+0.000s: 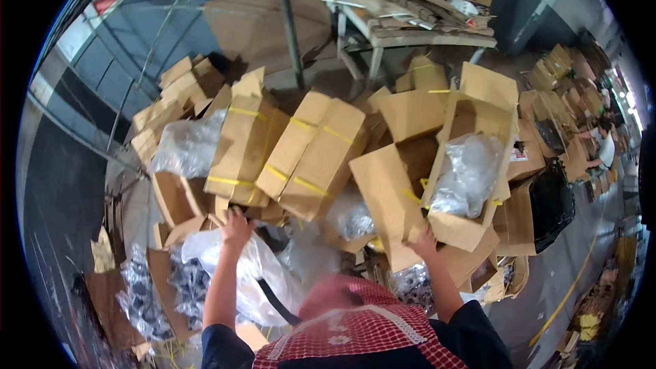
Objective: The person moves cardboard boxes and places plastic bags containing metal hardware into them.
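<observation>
My left hand (236,228) reaches to the lower end of a tall brown carton (236,150) bound with yellow straps, its fingers apart against the cardboard edge. Beneath that forearm lies a white plastic bag (263,297). My right hand (422,240) is closed on the edge of a cardboard flap (384,198); some fingertips are hidden. Just beyond it, an open carton (465,231) leans upright with a clear plastic bag (466,174) inside. Between my hands is more crumpled clear plastic (352,217), partly blurred. A second strapped carton (313,154) tilts beyond it.
A worn table (393,35) piled with flattened cardboard stands at the back, beside a metal post (288,27). Bagged dark parts (147,294) lie at the left. A carton with a black panel (552,205) is at the right. Farther right, another person (601,147) works among cartons.
</observation>
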`<state>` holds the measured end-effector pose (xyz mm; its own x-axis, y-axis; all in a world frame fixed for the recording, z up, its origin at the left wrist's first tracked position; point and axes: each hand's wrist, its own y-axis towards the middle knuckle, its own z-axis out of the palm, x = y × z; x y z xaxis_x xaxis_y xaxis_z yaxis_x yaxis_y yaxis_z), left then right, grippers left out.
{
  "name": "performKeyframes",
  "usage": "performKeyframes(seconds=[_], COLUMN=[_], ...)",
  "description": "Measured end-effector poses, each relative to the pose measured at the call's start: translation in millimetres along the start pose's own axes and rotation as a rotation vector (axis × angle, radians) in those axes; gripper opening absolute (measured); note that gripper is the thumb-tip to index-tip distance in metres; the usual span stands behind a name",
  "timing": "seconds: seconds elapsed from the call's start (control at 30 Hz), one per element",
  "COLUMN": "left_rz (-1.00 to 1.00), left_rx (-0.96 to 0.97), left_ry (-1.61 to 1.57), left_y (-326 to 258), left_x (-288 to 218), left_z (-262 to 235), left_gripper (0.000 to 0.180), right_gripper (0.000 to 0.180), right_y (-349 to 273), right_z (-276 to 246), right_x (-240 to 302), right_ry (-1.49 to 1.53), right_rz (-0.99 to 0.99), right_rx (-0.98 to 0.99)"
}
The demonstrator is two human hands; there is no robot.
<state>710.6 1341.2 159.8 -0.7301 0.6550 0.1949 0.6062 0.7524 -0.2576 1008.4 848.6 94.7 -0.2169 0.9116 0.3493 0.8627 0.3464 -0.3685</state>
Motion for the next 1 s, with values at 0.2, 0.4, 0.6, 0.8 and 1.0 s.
performKeyframes(seconds=[0.2, 0.4, 0.6, 0.8, 1.0], left_rz=[0.028, 0.060, 0.249, 0.053, -0.067], left_rx=[0.156, 0.300, -0.175, -0.305, -0.652], left_ry=[-0.856, -0.772, -0.750, -0.762, -1.154], left_y=[75, 83, 77, 93, 22], left_x=[-130, -144, -74, 86, 198], left_z=[16, -18, -79, -149, -235], left_gripper=[0.095, 0.065, 0.034, 0.024, 0.023], right_gripper=[0.127, 0.105, 0.079, 0.074, 0.082], right_y=[25, 41, 43, 38, 30], right_z=[-1, -21, -9, 3, 1], right_x=[-21, -37, -53, -59, -92], right_ry=[0.035, -0.130, -0.166, -0.044, 0.158], right_rz=[-0.021, -0.071, -0.102, 0.098, 0.380], right_rx=[-0.042, -0.008, 0.011, -0.054, 0.052])
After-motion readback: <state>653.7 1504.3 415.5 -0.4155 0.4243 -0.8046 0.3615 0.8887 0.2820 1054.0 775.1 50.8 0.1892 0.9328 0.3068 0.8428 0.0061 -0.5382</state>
